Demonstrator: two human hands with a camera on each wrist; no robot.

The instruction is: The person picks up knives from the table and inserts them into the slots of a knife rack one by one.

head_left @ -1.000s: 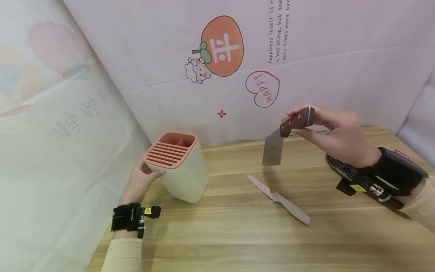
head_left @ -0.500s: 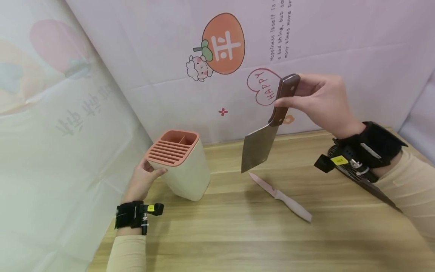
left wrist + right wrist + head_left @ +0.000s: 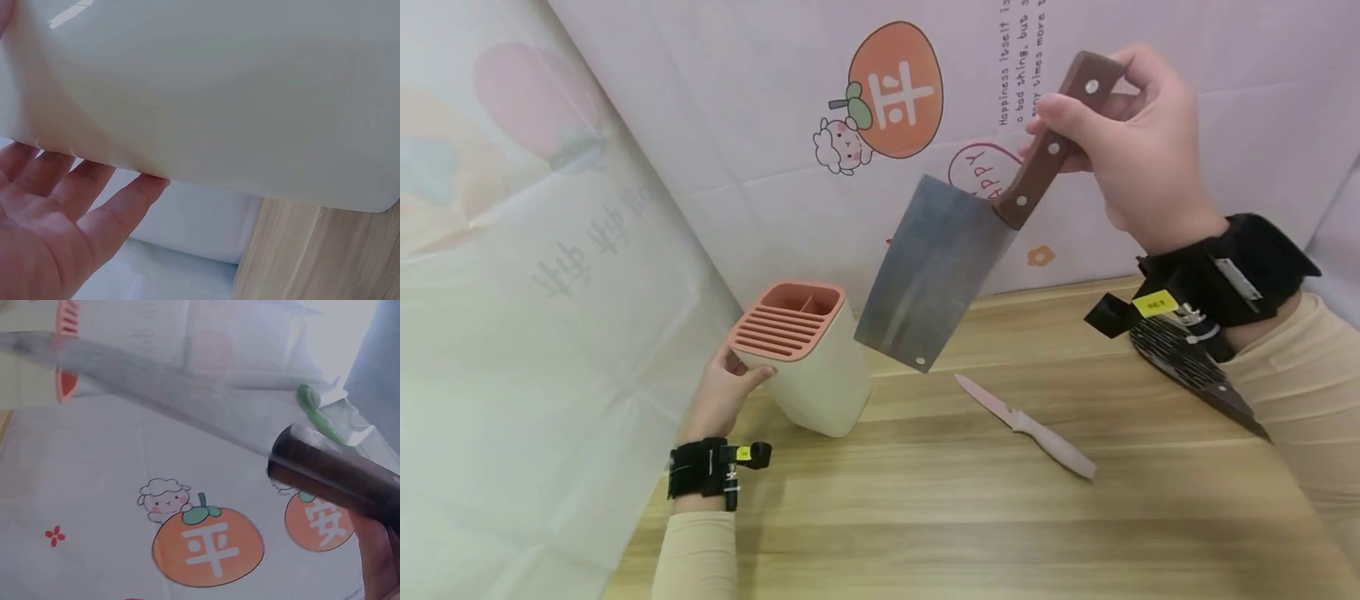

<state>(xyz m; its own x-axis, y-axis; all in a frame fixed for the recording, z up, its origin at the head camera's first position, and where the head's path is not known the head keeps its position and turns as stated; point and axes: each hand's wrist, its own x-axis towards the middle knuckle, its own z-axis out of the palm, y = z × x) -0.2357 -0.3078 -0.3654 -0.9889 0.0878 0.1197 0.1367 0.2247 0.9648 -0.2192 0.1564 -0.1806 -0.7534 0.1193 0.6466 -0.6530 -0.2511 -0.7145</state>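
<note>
My right hand (image 3: 1157, 158) grips the dark wooden handle of a cleaver (image 3: 936, 267), raised above the table. The broad metal blade slants down and left, its lower end beside the knife block. In the right wrist view the cleaver's handle (image 3: 331, 472) is close and its blade blurred. At the left, my left hand (image 3: 722, 392) holds the cream knife block (image 3: 820, 392) by its upper corner, thumb on the front. The block stands upright under a slotted orange top (image 3: 786, 325). In the left wrist view the fingers (image 3: 119, 212) touch the block's side.
A pink knife (image 3: 1026, 427) lies on the wooden table (image 3: 925, 500), right of the block. Another, dark-bladed knife (image 3: 1187, 358) lies at the far right, partly hidden by my right forearm. Printed white sheeting (image 3: 760, 108) hangs behind and along the left.
My right hand has lifted the cleaver up from the table's back right, turning its broad face into view, and the blade has come nearer the block. My left hand keeps its hold.
</note>
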